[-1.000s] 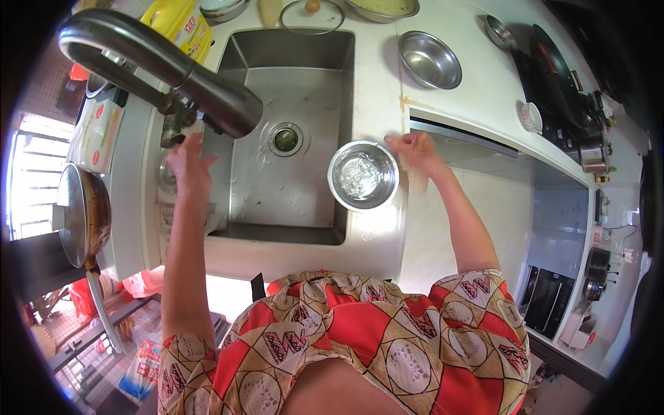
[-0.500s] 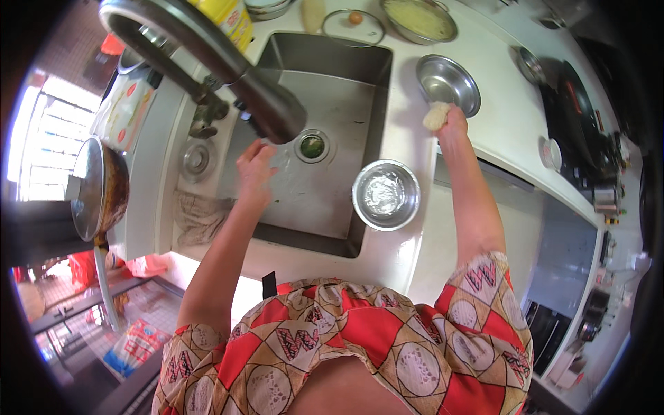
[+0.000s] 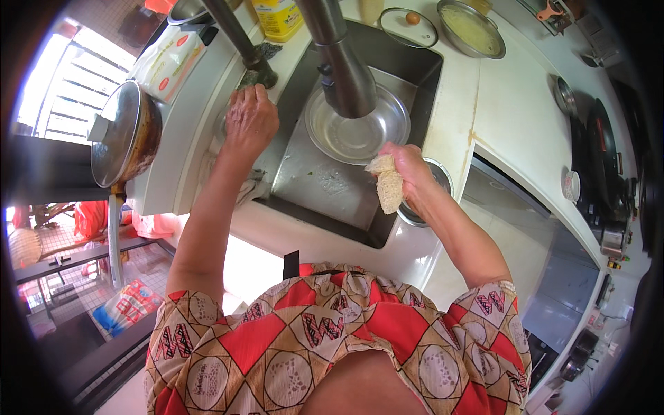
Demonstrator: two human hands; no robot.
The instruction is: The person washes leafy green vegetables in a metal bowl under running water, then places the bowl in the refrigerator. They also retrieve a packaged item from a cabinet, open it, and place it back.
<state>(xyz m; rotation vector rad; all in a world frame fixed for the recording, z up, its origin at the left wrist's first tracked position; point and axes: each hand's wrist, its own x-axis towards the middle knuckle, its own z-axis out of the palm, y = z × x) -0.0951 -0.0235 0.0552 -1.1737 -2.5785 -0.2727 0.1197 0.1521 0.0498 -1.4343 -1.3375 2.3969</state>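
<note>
My left hand [image 3: 253, 121] is at the foot of the faucet [image 3: 259, 75], fingers curled over the spot where its handle sits; they hide the handle itself. In my right hand [image 3: 411, 171] is a pale beige loofah scrubber [image 3: 389, 191], hanging down over the sink's right side. A wide metal basin [image 3: 325, 135] rests in the sink [image 3: 290, 183], under the faucet spout [image 3: 349, 86], which covers part of it. Beneath my right hand and wrist, a smaller metal bowl [image 3: 445, 178] stands on the counter, mostly hidden.
A glass lid [image 3: 398, 31] and a metal bowl of pale contents [image 3: 470, 31] stand at the back. A yellow bottle [image 3: 277, 17] is behind the faucet. On the left sits a lidded pan [image 3: 149, 138]; a grey cloth [image 3: 252, 188] lies by the sink's left edge.
The wide basin has gone from the right counter into the sink. My right hand has come left with the loofah scrubber. My left hand has moved onto the faucet's foot. The view has shifted.
</note>
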